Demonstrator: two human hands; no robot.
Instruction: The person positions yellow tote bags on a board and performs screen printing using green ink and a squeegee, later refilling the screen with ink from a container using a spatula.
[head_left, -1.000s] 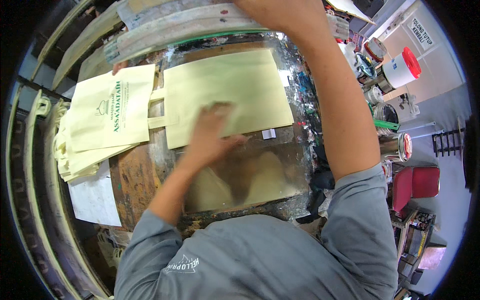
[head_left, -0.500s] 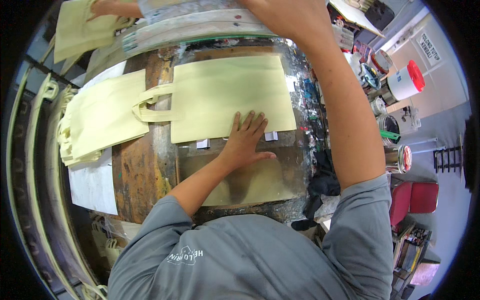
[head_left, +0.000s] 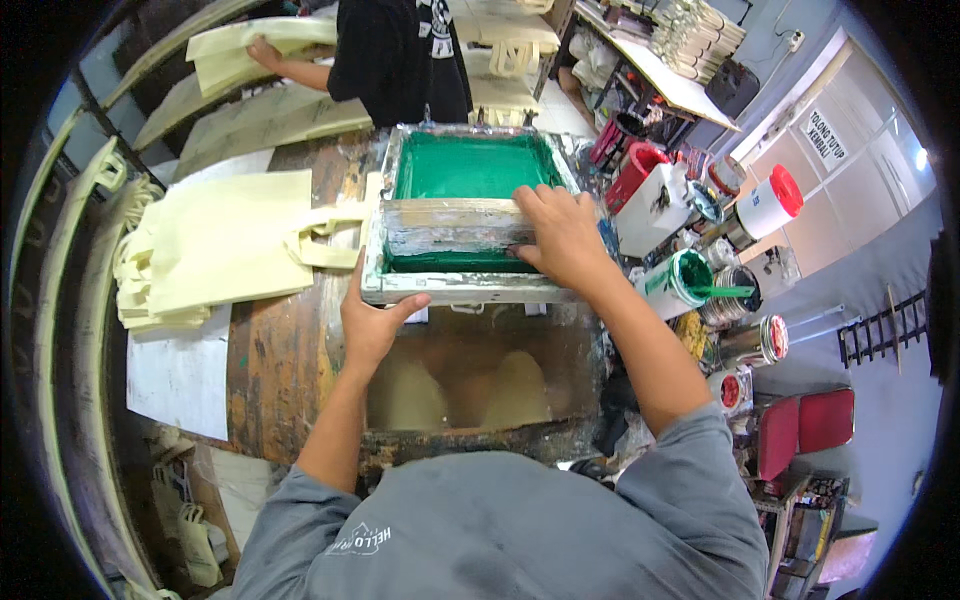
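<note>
A screen printing frame point(head_left: 470, 288) with pale, paint-stained wooden sides lies lowered on the worktable in front of me. Green ink point(head_left: 475, 163) covers its mesh. Across the mesh runs a wooden squeegee point(head_left: 440, 222), its right end held by my right hand point(head_left: 565, 240). My left hand point(head_left: 370, 325) grips the frame's near left corner, thumb on the front side and fingers along the left. Beneath the frame the body of a cream tote bag is hidden; its handles point(head_left: 335, 252) stick out on the left, touching a stack of cream tote bags point(head_left: 225, 245).
A co-worker in a dark shirt point(head_left: 400, 60) holds a cream bag point(head_left: 235, 62) beyond the table. Paint pots, including an open green one point(head_left: 690, 272), crowd the right side. Racks point(head_left: 100, 330) stand at left; red chairs point(head_left: 825, 418) stand at lower right.
The raised screen frame has come down over the tote bag. My left hand has left the bag for the frame's corner; my right hand has come down onto the squeegee.
</note>
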